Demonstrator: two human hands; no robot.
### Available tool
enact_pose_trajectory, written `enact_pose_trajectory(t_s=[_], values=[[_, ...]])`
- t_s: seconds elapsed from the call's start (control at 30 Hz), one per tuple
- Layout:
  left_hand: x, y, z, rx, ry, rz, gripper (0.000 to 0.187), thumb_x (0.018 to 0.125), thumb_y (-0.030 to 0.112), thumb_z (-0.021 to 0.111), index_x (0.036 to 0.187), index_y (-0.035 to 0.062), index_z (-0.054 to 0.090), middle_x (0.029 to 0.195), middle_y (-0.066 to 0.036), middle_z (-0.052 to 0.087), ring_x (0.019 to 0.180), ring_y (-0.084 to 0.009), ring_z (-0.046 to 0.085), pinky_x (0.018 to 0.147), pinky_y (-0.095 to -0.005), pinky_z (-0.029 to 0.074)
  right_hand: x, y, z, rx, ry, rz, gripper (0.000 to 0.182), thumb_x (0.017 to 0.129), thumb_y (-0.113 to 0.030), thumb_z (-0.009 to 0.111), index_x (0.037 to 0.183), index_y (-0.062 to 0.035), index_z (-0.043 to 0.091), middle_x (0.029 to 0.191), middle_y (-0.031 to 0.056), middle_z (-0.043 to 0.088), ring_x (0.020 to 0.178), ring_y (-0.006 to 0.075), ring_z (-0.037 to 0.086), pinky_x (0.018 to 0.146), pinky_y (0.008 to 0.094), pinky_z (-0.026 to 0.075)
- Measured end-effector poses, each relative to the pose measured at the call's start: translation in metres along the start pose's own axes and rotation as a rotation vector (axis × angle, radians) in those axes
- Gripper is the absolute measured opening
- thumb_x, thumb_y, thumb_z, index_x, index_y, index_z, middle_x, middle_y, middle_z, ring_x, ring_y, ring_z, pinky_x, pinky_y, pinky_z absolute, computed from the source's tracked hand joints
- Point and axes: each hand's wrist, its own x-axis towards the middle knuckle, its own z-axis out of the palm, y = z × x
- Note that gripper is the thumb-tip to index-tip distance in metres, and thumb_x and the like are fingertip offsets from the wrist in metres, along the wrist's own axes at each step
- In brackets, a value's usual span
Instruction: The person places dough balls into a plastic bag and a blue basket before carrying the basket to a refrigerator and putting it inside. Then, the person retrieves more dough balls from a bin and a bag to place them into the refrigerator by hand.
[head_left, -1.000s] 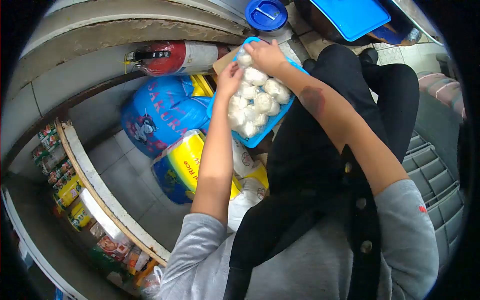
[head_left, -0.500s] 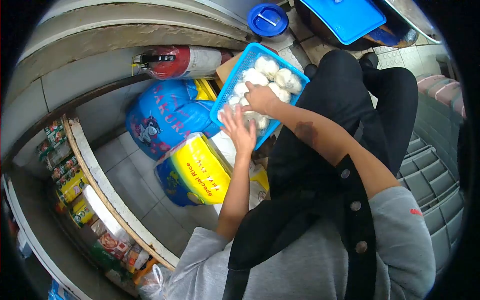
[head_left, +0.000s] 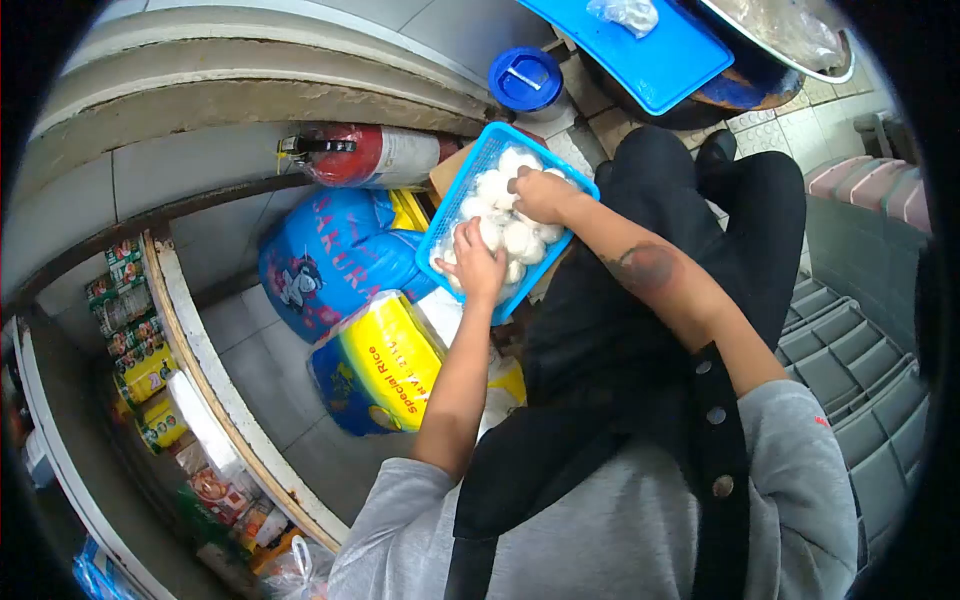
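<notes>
A light-blue plastic basket (head_left: 452, 187) holds several white, rounded lumps (head_left: 522, 240) wrapped in clear plastic. My left hand (head_left: 476, 262) rests on the lumps at the basket's near-left side, its fingers apart. Over the basket's right part is my right hand (head_left: 545, 196), with fingers curled in and pressed together at one of the wrapped white lumps (head_left: 495, 188). The palm side of that hand is hidden, so the grip shows only in part.
Left of the basket lie a blue Sakura sack (head_left: 325, 255), a yellow and blue rice sack (head_left: 385, 365) and a red fire extinguisher (head_left: 365, 155). Behind stand a blue-lidded container (head_left: 526, 80) and a blue tray (head_left: 650, 55) on a large pot. Shelves (head_left: 240, 400) hold packets and cans.
The basket appears lower in view as the camera has shifted. My left hand has settled on the lumps, and my right hand has moved toward the basket's right side, its fingers curling in.
</notes>
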Motion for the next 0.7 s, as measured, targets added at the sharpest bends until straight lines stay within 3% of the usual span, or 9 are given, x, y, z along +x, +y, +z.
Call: enact_pose_trajectory(t_s=[0.17, 0.2, 0.3, 0.4, 0.5, 0.53, 0.6, 0.67, 0.7], values=[[0.021, -0.004, 0.002, 0.026, -0.013, -0.048, 0.071, 0.064, 0.023, 0.077, 0.127, 0.0193, 0.044, 0.123, -0.007, 0.049, 0.118, -0.0279, 0.049, 0.100, -0.0671, 0.020, -0.041, 0.011, -0.043, 0.419, 0.443, -0.055, 0.019, 0.080, -0.010, 0.061, 0.097, -0.0035, 0.066, 0.095, 0.0167, 0.063, 0.085, 0.0304, 0.064, 0.076, 0.0382, 0.051], [0.023, -0.005, 0.002, -0.009, 0.017, -0.057, 0.072, 0.063, 0.022, 0.077, 0.126, 0.0194, 0.044, 0.123, -0.008, 0.050, 0.117, -0.0286, 0.050, 0.099, -0.0665, 0.021, -0.052, 0.010, -0.051, 0.467, 0.567, -0.066, 0.016, 0.081, -0.008, 0.062, 0.095, -0.0022, 0.066, 0.087, 0.0109, 0.065, 0.079, 0.0216, 0.065, 0.073, 0.0320, 0.051], [0.021, -0.009, 0.006, -0.194, 0.258, -0.091, 0.068, 0.061, 0.020, 0.077, 0.123, 0.0142, 0.049, 0.120, -0.011, 0.056, 0.111, -0.0322, 0.054, 0.100, -0.0543, 0.030, -0.076, 0.014, -0.066, 0.856, 0.530, 0.085, 0.016, 0.083, -0.009, 0.063, 0.096, -0.0009, 0.065, 0.084, 0.0062, 0.065, 0.077, 0.0132, 0.062, 0.072, 0.0272, 0.050], [0.015, -0.007, -0.005, -0.368, 0.528, -0.074, 0.063, 0.060, 0.012, 0.076, 0.119, 0.0052, 0.052, 0.115, -0.016, 0.059, 0.109, -0.0352, 0.055, 0.094, -0.0405, 0.040, -0.086, 0.021, -0.062, 0.858, 0.511, 0.064, 0.016, 0.084, -0.008, 0.063, 0.098, -0.0001, 0.064, 0.085, 0.0041, 0.064, 0.078, 0.0094, 0.059, 0.072, 0.0247, 0.049], [0.004, 0.005, -0.025, -0.612, 0.554, -0.067, 0.064, 0.061, 0.013, 0.073, 0.121, 0.0095, 0.050, 0.119, -0.012, 0.056, 0.115, -0.0327, 0.050, 0.103, -0.0532, 0.028, -0.083, 0.022, -0.054, 0.712, 0.494, -0.006, 0.019, 0.081, -0.009, 0.066, 0.098, -0.0006, 0.064, 0.088, 0.0076, 0.063, 0.078, 0.0131, 0.060, 0.071, 0.0265, 0.049], [-0.002, 0.018, -0.035, -0.704, 0.588, -0.092, 0.062, 0.062, 0.009, 0.071, 0.120, 0.0064, 0.050, 0.116, -0.013, 0.057, 0.112, -0.0315, 0.053, 0.100, -0.0422, 0.036, -0.083, 0.017, -0.055, 0.650, 0.470, -0.033, 0.022, 0.080, -0.011, 0.068, 0.099, -0.0011, 0.064, 0.088, 0.0082, 0.063, 0.078, 0.0137, 0.061, 0.071, 0.0266, 0.049], [-0.014, 0.047, -0.053, -0.902, 0.559, -0.142, 0.060, 0.064, 0.009, 0.070, 0.121, 0.0034, 0.049, 0.114, -0.014, 0.057, 0.108, -0.0296, 0.054, 0.096, -0.0380, 0.040, -0.086, 0.006, -0.056, 0.583, 0.401, -0.077, 0.030, 0.078, -0.017, 0.071, 0.104, -0.0035, 0.063, 0.091, 0.0091, 0.063, 0.078, 0.0147, 0.061, 0.071, 0.0267, 0.049], [-0.021, 0.072, -0.051, -1.128, 0.505, -0.104, 0.058, 0.068, 0.010, 0.068, 0.121, -0.0028, 0.048, 0.111, -0.016, 0.057, 0.104, -0.0246, 0.055, 0.092, -0.0351, 0.044, -0.092, 0.000, -0.056, 0.601, 0.317, -0.164, 0.048, 0.079, -0.017, 0.071, 0.122, -0.0049, 0.054, 0.108, 0.0107, 0.059, 0.090, 0.0155, 0.060, 0.073, 0.0273, 0.050], [-0.031, 0.087, -0.063, -1.081, 0.353, -0.104, 0.054, 0.070, 0.008, 0.067, 0.119, -0.0048, 0.048, 0.109, -0.016, 0.058, 0.104, -0.0238, 0.055, 0.092, -0.0341, 0.044, -0.097, -0.002, -0.054, 0.649, 0.276, -0.196, 0.056, 0.079, -0.017, 0.072, 0.128, -0.0040, 0.048, 0.115, 0.0114, 0.057, 0.096, 0.0156, 0.059, 0.074, 0.0277, 0.050]])
